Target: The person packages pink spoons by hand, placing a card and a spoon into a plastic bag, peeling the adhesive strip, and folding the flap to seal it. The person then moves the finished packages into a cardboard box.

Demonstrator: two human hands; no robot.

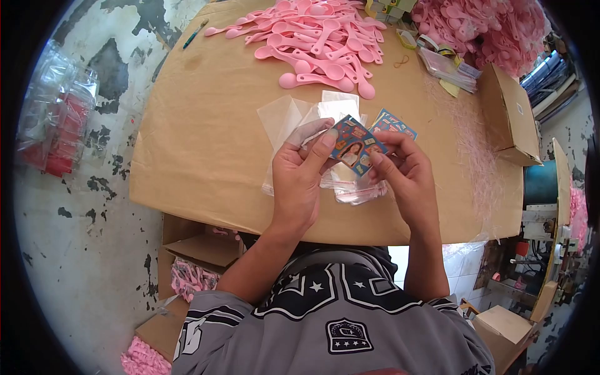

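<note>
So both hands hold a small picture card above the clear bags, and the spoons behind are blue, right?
No: the spoons are pink, not blue, as the head view shows. The left hand and right hand do hold the picture card above the clear bags.

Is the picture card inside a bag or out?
Out, it seems. The left hand and right hand pinch the card by its edges above the clear bags on the table; no plastic shows over its print.
</note>
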